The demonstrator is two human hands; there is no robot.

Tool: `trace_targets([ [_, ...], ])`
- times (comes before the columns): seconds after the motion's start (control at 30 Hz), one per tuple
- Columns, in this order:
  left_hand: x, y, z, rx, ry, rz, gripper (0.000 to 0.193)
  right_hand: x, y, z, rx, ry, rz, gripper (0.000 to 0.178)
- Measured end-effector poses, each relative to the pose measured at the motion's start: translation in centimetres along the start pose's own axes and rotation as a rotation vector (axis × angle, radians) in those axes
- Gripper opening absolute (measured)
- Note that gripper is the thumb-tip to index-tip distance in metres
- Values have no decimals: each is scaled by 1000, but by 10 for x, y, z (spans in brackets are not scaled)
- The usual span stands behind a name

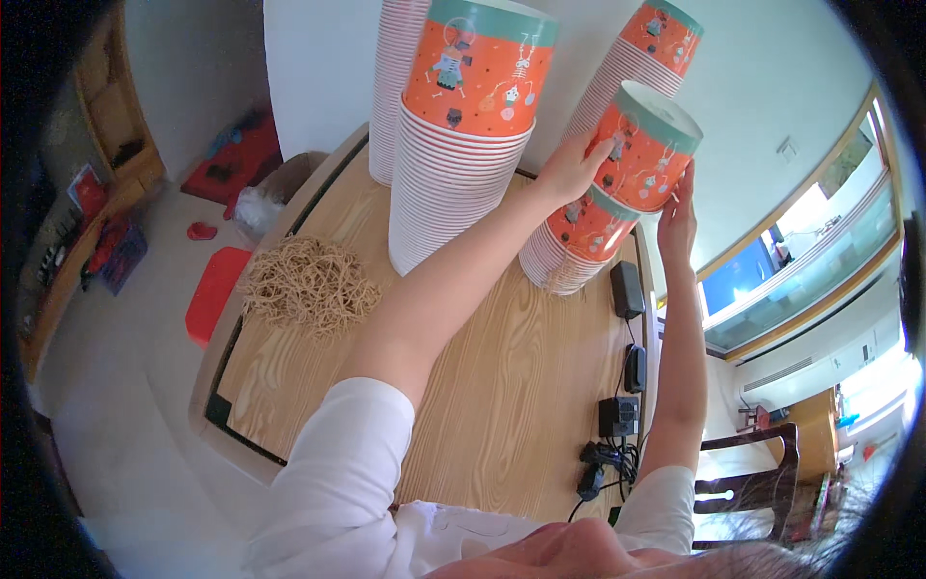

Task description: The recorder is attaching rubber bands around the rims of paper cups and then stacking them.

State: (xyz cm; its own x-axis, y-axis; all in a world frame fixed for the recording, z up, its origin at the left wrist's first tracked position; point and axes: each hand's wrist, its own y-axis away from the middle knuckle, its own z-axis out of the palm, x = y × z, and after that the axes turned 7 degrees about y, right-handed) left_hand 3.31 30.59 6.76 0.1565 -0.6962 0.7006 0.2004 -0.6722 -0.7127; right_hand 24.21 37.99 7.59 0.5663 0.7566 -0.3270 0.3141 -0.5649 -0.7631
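Head view: my left hand (567,176) and right hand (678,227) clasp an orange tub (644,154) between them, atop the short stack (590,230) below; it looks almost seated, release not yet done.

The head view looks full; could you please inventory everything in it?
Held cup: one, orange and green, between both hands
Cup stacks: four, white, orange and green, table's far end
Shredded filler: one pile, tan, table's left side
Table: one, light brown, centre
Power adapters, cables: several, black, table's right edge
Stool-like object: one, red, left of table
Plastic bag: one, whitish, upper left
Mat: one, red, floor, upper left
Chair: one, dark, lower right
Other small items: unclear
Sleeves: two, white, lower edge
Left hand: one, bare, held cup's left
Right hand: one, bare, held cup's right
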Motion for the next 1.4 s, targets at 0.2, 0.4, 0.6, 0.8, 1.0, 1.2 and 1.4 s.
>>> trace_targets([
  [0.2, -63, 26, 10, 27, 74, -54, 47, 36, 29, 36, -51, 42, 22, 61],
  [0.4, -77, 64, 12, -24, 21, -244, 51, 58, 72, 49, -111, 6, -20, 69],
  [0.6, -104, 96, 7, 101, -157, -138, 50, 56, 94, 70, -170, -99, 65, 69],
  [0.8, 28, 111, -17, 15, -378, 246, 36, 29, 73, 25, 52, -58, 138, 69],
  [1.0, 110, 82, -119, 596, -582, 551, 28, -80, 8, 32, -87, -385, -84, 45],
  [1.2, 68, 60, -200, 635, -506, 57, 37, -127, -31, 79, -362, -570, -56, 39],
  [1.4, 62, 76, -207, 492, -449, -102, 39, -141, -33, 94, -433, -690, 4, 37],
])
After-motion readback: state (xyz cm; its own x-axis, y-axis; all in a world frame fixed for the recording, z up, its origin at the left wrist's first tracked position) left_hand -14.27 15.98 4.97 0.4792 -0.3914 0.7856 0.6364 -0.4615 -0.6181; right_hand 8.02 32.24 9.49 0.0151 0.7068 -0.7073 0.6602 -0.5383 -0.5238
